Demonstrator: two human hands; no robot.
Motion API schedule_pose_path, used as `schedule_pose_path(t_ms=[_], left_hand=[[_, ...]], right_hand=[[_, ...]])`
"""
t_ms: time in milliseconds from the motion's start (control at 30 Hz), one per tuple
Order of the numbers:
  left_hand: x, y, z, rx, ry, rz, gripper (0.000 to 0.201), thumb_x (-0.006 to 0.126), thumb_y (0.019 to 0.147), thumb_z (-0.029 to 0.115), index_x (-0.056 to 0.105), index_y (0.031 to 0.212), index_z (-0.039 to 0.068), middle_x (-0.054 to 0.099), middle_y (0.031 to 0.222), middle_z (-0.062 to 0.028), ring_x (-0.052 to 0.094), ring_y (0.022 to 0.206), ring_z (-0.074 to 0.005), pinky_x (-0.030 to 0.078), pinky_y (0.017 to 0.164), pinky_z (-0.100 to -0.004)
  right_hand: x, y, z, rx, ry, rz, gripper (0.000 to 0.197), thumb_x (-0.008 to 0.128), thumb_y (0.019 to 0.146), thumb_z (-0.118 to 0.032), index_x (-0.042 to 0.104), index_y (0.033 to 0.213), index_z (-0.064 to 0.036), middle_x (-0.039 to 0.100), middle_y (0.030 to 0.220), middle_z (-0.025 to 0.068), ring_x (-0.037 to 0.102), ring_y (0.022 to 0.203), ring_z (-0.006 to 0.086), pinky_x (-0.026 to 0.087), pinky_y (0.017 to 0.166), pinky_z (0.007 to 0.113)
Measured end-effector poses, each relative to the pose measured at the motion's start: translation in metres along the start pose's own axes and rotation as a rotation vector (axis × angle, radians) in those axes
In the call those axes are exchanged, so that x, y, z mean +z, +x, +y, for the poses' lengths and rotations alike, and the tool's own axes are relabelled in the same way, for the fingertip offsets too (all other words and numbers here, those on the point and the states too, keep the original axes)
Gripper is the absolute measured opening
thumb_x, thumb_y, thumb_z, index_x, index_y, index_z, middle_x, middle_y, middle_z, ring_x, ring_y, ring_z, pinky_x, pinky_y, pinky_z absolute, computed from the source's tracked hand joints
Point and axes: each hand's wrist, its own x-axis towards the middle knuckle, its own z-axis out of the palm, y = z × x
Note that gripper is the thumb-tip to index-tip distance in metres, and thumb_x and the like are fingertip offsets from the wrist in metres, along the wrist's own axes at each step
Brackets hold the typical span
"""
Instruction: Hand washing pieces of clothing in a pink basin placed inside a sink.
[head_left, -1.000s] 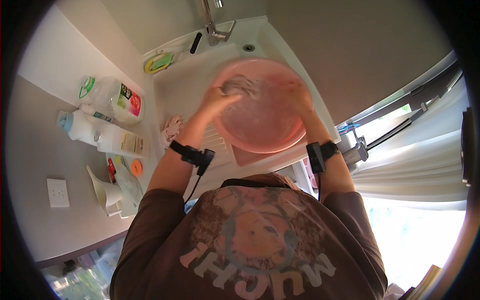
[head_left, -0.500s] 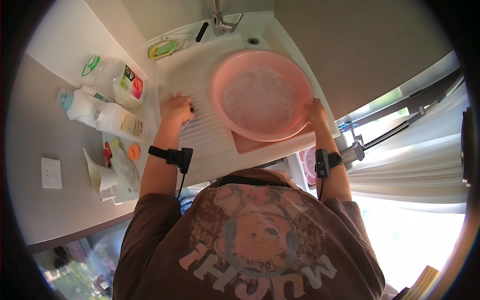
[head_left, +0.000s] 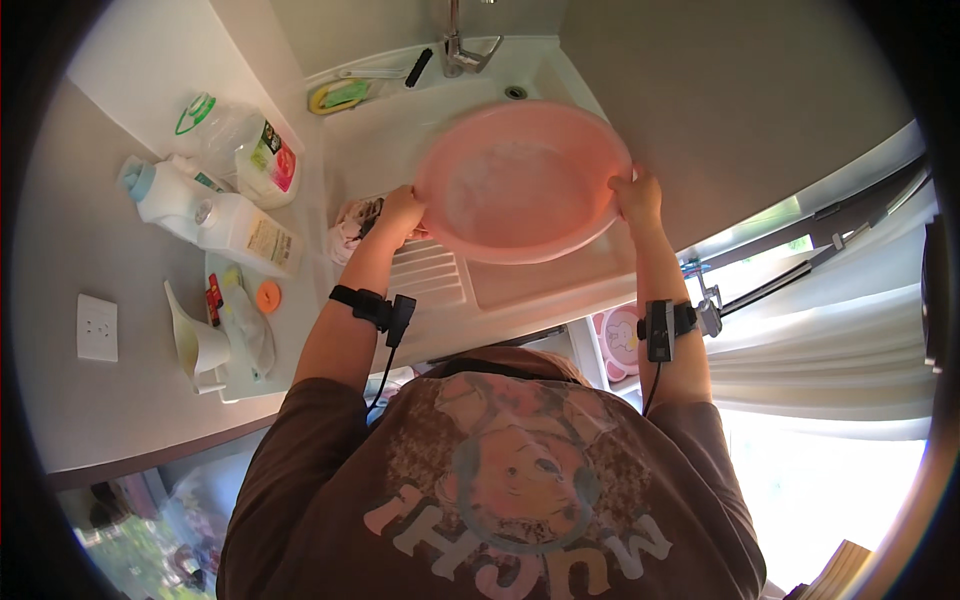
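Observation:
A round pink basin [head_left: 530,245] is gripped at both sides over the white sink [head_left: 560,280]. My left hand [head_left: 402,212] is closed on its left rim, and my right hand [head_left: 640,195] is closed on the right rim with the thumb over the edge. The basin tilts away from me, and whitish suds show inside toward its far part. Beside my left hand a crumpled light cloth with dark patches [head_left: 352,225] lies on the ribbed washboard [head_left: 425,275] of the sink.
The faucet [head_left: 465,58] stands behind the basin, near the drain [head_left: 515,93]. A black-bristled brush [head_left: 419,68] and a green-and-yellow scrubber [head_left: 340,95] lie on the back ledge. Bottles [head_left: 245,235], a white scoop [head_left: 198,345] and an orange disc [head_left: 268,296] are at the left.
My left hand has moved right from the cloth to the basin's left rim, uncovering the cloth. The basin has gone from nearly level to tilted away, with my right hand still on it.

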Motion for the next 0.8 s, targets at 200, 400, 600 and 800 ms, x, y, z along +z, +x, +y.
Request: schedule_pose_path(t_ms=[200, 400, 600, 800], left_hand=[[-0.010, 0.016, -0.021, -0.031, -0.110, -0.050, 0.046, 0.058, 0.091, 0.024, 0.049, 0.127, -0.003, 0.061, 0.110, -0.0156, 0.064, 0.094, -0.0243, 0.057, 0.079, -0.0394], [-0.003, 0.021, -0.020, 0.036, -0.323, 0.075, 0.044, 0.057, 0.091, 0.017, 0.048, 0.128, -0.004, 0.060, 0.109, -0.0165, 0.064, 0.088, -0.0235, 0.057, 0.078, -0.0379], [-0.011, 0.036, -0.017, 0.029, -0.573, 0.061, 0.027, 0.057, 0.087, 0.002, 0.054, 0.110, -0.013, 0.059, 0.097, -0.0150, 0.061, 0.076, -0.0186, 0.055, 0.061, -0.0291], [-0.019, 0.057, -0.013, 0.020, -0.815, 0.114, 0.004, 0.053, 0.082, -0.010, 0.055, 0.081, -0.007, 0.055, 0.080, -0.0102, 0.054, 0.060, -0.0163, 0.048, 0.046, -0.0272]], right_hand=[[-0.005, 0.003, -0.065, 0.097, 0.160, -0.157, 0.065, 0.059, 0.068, -0.015, 0.052, 0.130, 0.0037, 0.066, 0.080, 0.0176, 0.060, 0.054, 0.0195, 0.047, 0.052, 0.032], [0.012, 0.025, -0.093, 0.124, 0.437, -0.161, 0.040, 0.057, 0.076, -0.015, 0.061, 0.111, 0.0032, 0.046, 0.061, 0.0001, 0.039, 0.045, 0.0081, 0.028, 0.039, 0.025], [0.029, 0.049, -0.107, 0.157, 0.543, -0.155, 0.030, 0.057, 0.080, -0.016, 0.062, 0.103, 0.0025, 0.047, 0.063, 0.0000, 0.039, 0.046, 0.0068, 0.027, 0.038, 0.023], [0.038, 0.065, -0.116, 0.170, 0.624, -0.225, 0.025, 0.061, 0.083, -0.021, 0.062, 0.096, 0.0008, 0.048, 0.060, -0.0001, 0.040, 0.044, 0.0072, 0.028, 0.038, 0.022]])
